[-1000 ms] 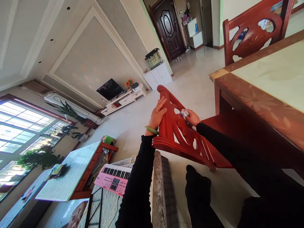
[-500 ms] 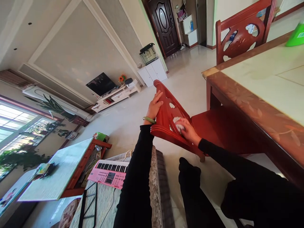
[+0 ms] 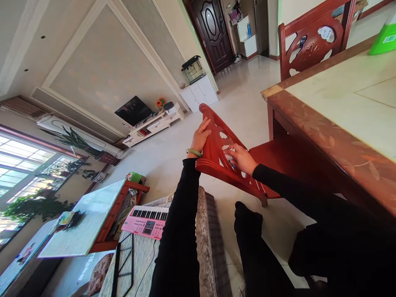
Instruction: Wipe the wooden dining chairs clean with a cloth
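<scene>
A red wooden chair with a carved, pierced backrest stands tilted in the view beside the dining table. My left hand, with a green bangle at the wrist, grips the top rail of its backrest. Against the openwork of the backrest, my right hand presses a whitish cloth, mostly covered by the fingers. The red seat reaches under the table edge.
At right is the dining table with a green container on it and another red chair behind. A pink keyboard lies on a patterned seat at lower left. A low table stands farther left.
My right hand has moved slightly up and left across the backrest with the cloth. My left hand stays on the top rail. The view has shifted a little.
</scene>
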Demonstrator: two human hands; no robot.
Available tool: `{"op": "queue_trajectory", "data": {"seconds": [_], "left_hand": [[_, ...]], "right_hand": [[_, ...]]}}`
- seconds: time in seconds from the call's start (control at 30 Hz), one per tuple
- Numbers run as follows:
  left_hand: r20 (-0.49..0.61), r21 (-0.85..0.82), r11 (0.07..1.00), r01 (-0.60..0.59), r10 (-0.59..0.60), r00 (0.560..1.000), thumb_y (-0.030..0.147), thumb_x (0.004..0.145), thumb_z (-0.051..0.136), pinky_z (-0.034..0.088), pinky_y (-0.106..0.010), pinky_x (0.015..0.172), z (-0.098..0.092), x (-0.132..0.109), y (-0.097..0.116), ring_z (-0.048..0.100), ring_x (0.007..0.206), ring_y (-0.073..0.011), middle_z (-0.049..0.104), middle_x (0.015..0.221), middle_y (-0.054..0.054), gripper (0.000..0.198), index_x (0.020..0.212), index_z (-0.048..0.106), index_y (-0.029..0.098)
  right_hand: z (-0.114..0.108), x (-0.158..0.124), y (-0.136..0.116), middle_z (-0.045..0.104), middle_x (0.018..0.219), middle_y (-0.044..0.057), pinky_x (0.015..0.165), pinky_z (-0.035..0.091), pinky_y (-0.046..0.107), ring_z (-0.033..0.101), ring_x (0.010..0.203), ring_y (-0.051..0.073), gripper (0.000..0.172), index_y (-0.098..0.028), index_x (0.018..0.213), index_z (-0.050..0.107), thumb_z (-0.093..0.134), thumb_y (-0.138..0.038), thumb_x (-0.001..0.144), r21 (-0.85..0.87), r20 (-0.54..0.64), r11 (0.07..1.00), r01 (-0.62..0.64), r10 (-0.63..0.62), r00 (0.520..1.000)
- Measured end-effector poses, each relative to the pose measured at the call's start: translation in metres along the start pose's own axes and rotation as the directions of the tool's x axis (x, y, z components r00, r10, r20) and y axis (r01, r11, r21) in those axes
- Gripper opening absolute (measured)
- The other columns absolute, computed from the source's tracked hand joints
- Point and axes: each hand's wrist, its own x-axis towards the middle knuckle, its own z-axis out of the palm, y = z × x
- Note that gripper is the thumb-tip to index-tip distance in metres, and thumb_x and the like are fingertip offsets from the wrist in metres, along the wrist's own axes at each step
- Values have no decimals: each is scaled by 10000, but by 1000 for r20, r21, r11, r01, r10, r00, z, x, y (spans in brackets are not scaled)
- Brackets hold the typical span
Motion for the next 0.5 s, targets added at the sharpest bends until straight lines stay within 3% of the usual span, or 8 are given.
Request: {"op": "queue_trajectory", "data": {"seconds": [0.13,0.2,0.37,0.43,0.5], "left_hand": [[-2,38,999,1,-1,1000,200,858,611,249,-418,1471,0,-1,4,301,1773,-272,467,1822,7,678,1523,741,236],[-17,34,999,8,-7,1000,201,879,587,257,-421,1468,1,-3,5,303,1773,-267,452,1830,20,667,1527,738,249],[-22,21,1000,10,-9,1000,181,897,581,310,-410,1450,2,-5,4,342,1757,-249,428,1841,38,653,1525,735,264],[-25,25,1000,15,-15,1000,165,894,590,306,-408,1452,3,-5,4,351,1754,-247,445,1831,26,636,1504,750,253],[-32,26,1000,18,-17,999,149,894,596,287,-416,1461,5,-4,7,348,1755,-248,467,1819,34,616,1474,770,265]], "right_hand": [[10,-39,-2,686,1358,129,1100,612,485,690,1201,312,426,-244,1182,853,695,-95,815,15,51,999,-34,33,998],[8,-32,-2,689,1325,141,1092,623,484,698,1194,310,452,-231,1212,851,687,-63,825,27,46,999,-44,43,998],[-7,27,0,621,1490,123,1250,523,536,581,1411,327,577,-258,1311,810,598,10,845,44,-76,999,-11,14,997],[-5,25,1,618,1507,114,1272,504,545,573,1420,326,590,-265,1303,815,579,16,841,55,-72,998,-21,25,997],[2,0,2,634,1499,115,1267,509,546,600,1398,324,577,-262,1293,826,586,1,839,67,-20,996,-51,52,998]]}}
